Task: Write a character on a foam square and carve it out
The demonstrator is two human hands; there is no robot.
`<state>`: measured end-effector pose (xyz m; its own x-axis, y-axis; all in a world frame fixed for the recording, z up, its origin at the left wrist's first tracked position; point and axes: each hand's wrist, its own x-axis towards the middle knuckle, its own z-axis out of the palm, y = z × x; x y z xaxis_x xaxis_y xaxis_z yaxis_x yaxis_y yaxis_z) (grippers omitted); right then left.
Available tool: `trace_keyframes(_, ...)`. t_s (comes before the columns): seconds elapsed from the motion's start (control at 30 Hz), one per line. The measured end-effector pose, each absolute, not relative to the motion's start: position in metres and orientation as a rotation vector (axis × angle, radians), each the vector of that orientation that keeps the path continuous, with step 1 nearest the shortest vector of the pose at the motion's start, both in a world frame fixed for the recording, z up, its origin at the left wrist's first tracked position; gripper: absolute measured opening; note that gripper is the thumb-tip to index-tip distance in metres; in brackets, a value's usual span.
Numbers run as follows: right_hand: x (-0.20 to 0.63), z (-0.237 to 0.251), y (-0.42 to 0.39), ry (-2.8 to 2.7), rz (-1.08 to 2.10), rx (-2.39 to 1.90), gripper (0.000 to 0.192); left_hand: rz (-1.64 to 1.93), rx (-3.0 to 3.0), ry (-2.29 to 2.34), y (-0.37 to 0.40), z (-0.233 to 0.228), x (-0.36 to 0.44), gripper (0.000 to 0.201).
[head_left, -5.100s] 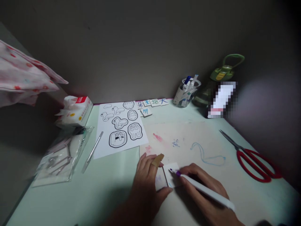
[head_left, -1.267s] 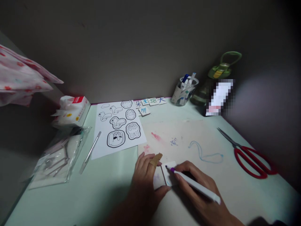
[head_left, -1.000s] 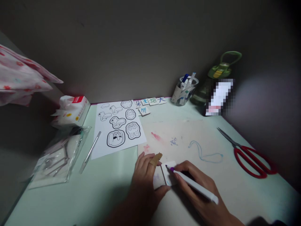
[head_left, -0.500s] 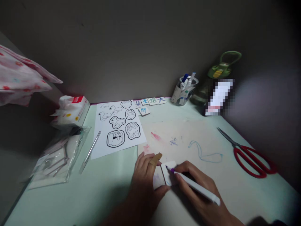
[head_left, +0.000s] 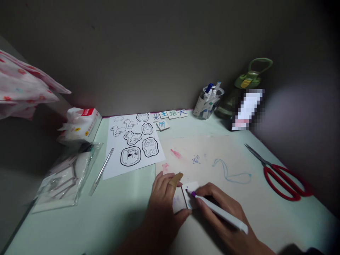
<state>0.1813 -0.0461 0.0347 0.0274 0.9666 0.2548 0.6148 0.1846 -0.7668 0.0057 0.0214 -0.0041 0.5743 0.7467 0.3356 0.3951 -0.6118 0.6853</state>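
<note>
A small white square tile lies at the near middle of the desk, on a stained sheet of scrap paper. My left hand, with a plaster on one finger, pins the tile's left side between thumb and fingers. In my right hand is a white marker with a purple tip, and the tip touches the tile's upper part.
A sheet of black outline drawings and a thin metal tool lie to the left. Lettered tiles, a pen cup, a green bottle, red scissors, a tissue pack and a plastic bag ring the desk.
The marker tip has shifted slightly down and to the left over the tile between the earlier frames and now. My left hand keeps its place on the tile.
</note>
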Motion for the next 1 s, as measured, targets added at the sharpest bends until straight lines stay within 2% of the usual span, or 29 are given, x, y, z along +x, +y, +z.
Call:
trace_keyframes(0.33, 0.1775, 0.0409, -0.0468, -1.626, 0.633, -1.559, 0.01, 0.84, 2.266, 0.891, 0.0252, -0.0036, 0.0057, 0.089)
trace_keyframes(0.7, 0.1763, 0.0406, -0.046, -1.583, 0.542, -1.641, 0.015, 0.849, 2.269, 0.904, 0.0234, -0.0063, 0.0057, 0.082)
trace_keyframes(1.0, 0.1731, 0.0448, -0.0482, -1.56, 0.541, -1.685, 0.015, 0.831, 2.278, 0.902, 0.0239, -0.0044, 0.0059, 0.086)
